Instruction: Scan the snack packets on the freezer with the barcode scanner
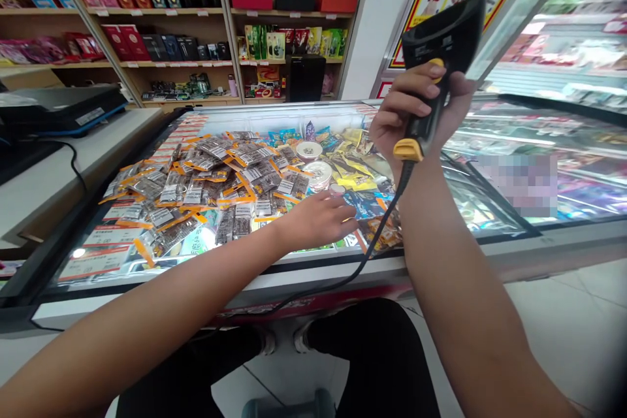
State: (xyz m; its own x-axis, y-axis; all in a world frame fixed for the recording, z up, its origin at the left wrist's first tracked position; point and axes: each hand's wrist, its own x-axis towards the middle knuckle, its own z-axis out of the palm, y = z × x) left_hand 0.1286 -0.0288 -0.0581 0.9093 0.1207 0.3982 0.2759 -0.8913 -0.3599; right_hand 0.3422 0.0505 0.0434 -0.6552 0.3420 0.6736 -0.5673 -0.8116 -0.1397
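Two hands at work over the chest freezer (274,277), and each has its own job. The right hand (416,114) is closed tight around the grip of a black and yellow barcode scanner (438,46), index finger laid on the yellow trigger, the head raised and tipped down toward the goods, so the beam can fall on whatever is offered up. Its black cable (377,235) hangs from the yellow base of the handle and trails down over the freezer's front edge.

The left hand (321,219) reaches out flat and low, fingers loosely spread and only half curled, resting on the packets near the freezer's front; it grips nothing that I can make out, more sorting than holding. Just beyond its fingertips lies a blue packet (365,204), and a small round tub (318,173) sits a little further back.

To the left, a big heap of silver and orange sachets (196,186) is piled loosely across the freezer top, overlapping every which way. Yellow packets (350,170) lie to the right of the tubs. Behind, wooden shelves (161,13) carry boxed goods, and a white tabletop (53,176) at the far left bears a dark device.
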